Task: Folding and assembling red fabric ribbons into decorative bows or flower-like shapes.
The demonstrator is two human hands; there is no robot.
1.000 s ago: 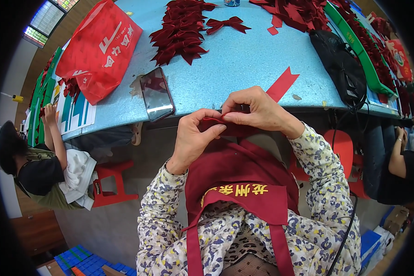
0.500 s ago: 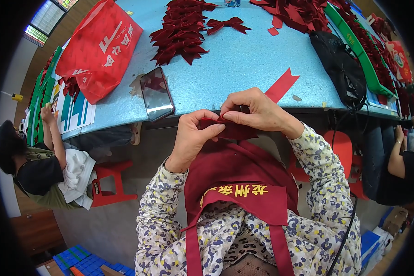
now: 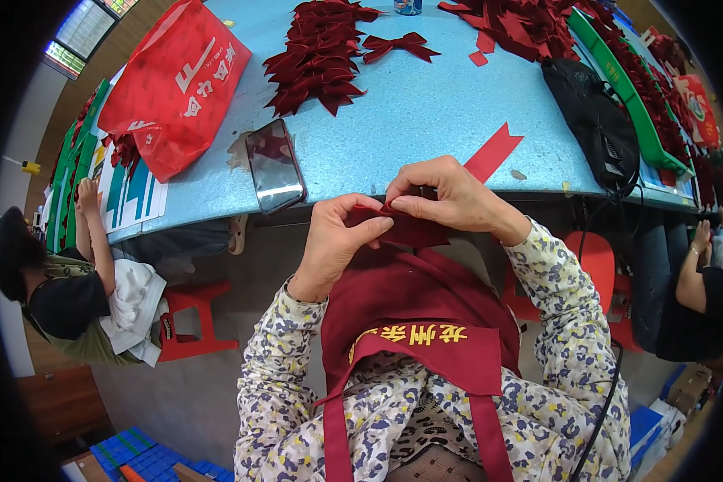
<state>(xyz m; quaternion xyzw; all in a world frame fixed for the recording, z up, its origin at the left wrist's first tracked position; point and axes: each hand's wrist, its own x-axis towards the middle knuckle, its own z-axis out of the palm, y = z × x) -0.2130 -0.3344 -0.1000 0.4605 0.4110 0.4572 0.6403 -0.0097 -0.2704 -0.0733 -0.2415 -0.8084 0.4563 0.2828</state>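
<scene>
Both my hands meet at the table's near edge over a dark red ribbon, pinching its folds between thumbs and forefingers. My left hand is closed on the ribbon's left side. From the right, my right hand grips its upper middle, and the fingers hide part of the folds. Past that hand, a flat red ribbon strip with a notched end lies on the table. Further off are a single finished bow and a stacked row of dark red bows.
A phone lies left of my hands on the blue table, near a red bag. To the right are a black bag with a cable, a green tray and a ribbon heap. Other people sit on both sides.
My hands keep the same pinch on the ribbon, almost unmoved. The whole picture has shifted very slightly. At the right edge, another person's hand has moved a little.
</scene>
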